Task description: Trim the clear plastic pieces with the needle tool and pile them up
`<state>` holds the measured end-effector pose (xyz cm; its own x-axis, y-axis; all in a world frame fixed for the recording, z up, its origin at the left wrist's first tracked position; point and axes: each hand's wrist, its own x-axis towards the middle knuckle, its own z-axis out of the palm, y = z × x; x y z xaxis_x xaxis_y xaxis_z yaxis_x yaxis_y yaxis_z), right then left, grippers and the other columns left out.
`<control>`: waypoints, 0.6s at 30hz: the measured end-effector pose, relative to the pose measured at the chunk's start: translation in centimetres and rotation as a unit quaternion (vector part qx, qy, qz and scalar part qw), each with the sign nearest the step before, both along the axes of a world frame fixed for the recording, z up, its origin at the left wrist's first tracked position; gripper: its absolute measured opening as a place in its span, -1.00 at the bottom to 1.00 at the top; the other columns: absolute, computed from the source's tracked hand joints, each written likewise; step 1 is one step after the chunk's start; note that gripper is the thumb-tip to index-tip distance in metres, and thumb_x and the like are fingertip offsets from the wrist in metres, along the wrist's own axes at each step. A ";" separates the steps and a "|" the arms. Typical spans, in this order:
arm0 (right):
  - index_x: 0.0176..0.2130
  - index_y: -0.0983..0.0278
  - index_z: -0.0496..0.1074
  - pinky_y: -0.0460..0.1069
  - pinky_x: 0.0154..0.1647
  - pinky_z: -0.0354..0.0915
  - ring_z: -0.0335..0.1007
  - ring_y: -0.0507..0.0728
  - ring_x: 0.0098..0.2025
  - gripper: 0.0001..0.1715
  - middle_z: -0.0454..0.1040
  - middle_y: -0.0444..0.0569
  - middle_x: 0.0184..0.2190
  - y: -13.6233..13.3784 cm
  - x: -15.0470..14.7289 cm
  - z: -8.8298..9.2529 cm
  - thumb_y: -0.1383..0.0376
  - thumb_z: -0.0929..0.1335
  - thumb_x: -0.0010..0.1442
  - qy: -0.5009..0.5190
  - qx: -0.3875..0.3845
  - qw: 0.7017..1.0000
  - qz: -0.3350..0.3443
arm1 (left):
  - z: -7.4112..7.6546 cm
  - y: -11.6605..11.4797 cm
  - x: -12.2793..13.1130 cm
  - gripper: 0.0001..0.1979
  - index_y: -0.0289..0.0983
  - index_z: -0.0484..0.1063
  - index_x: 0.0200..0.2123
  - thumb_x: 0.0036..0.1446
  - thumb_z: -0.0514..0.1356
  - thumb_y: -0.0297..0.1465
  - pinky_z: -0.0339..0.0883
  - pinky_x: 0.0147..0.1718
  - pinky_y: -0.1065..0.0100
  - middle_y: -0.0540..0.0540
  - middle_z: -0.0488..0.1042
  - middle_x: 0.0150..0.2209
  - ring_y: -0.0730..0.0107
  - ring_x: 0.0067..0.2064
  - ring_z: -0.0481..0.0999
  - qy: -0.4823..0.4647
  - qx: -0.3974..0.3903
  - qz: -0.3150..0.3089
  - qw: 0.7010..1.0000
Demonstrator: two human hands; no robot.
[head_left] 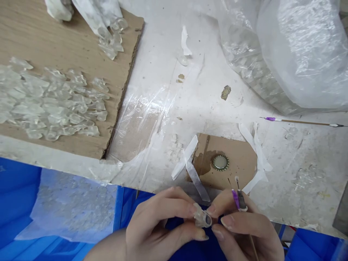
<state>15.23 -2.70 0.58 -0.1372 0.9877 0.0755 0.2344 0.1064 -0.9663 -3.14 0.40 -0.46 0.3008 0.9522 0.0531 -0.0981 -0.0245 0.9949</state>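
Note:
Between thumb and forefinger, my left hand (160,217) pinches a small clear plastic piece (202,216) with a ring-like opening facing right. My right hand (244,224) is closed around a thin stick tool (239,201) with purple and dark needle-like tips pointing up. Its thumb and fingertips are at the right side of the clear piece; whether they press on it I cannot tell. Just beyond the hands, a bottle cap (220,162) holding something whitish sits on a brown cardboard piece (241,152), fastened down with white tape strips (194,174).
Many clear pieces (54,105) lie on a large cardboard sheet (81,40) at left. A big plastic bag (299,54) stands at back right, near a second purple-tipped stick (301,121). Below the table edge is a blue bin (21,203) with a lined pile of small pieces.

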 end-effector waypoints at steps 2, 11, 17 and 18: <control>-0.05 0.18 0.35 -0.15 -0.47 0.52 0.53 0.03 -0.41 -0.54 0.55 -0.04 -0.28 0.5 -0.2 0.0 0.63 0.35 0.17 0.036 0.017 0.999 0.020 | -0.1 -0.1 0.0 -0.68 -0.16 0.53 0.05 0.23 0.36 -0.43 0.57 -0.51 0.49 -0.05 0.64 -0.44 0.38 -0.49 0.62 0.000 -0.019 0.001 1.000; -0.23 0.15 0.24 -0.22 -0.42 0.47 0.44 -0.06 -0.45 -0.73 0.45 -0.19 -0.37 1.4 -0.7 -0.1 0.52 0.33 0.33 0.114 -0.020 0.992 0.042 | 0.1 0.6 -0.4 -0.89 -0.24 0.55 -0.19 0.24 0.36 -0.37 0.50 -0.62 0.52 -0.05 0.64 -0.46 0.39 -0.53 0.61 0.050 0.028 -0.066 0.996; -0.25 0.17 0.24 -0.23 -0.41 0.47 0.44 -0.06 -0.44 -0.73 0.46 -0.15 -0.36 1.0 -0.7 0.1 0.54 0.32 0.33 0.106 0.008 0.993 0.046 | 0.0 0.2 -0.1 -0.91 -0.25 0.50 -0.23 0.25 0.35 -0.39 0.53 -0.62 0.50 -0.07 0.67 -0.46 0.39 -0.55 0.61 0.044 0.033 -0.059 0.997; -0.25 0.17 0.24 -0.22 -0.41 0.47 0.44 -0.06 -0.45 -0.72 0.46 -0.15 -0.37 0.9 -0.8 0.1 0.54 0.33 0.32 0.103 0.010 0.994 0.045 | -0.1 0.2 -0.1 -0.91 -0.24 0.51 -0.23 0.24 0.36 -0.40 0.53 -0.63 0.48 -0.07 0.66 -0.46 0.38 -0.56 0.61 0.040 0.029 -0.052 0.997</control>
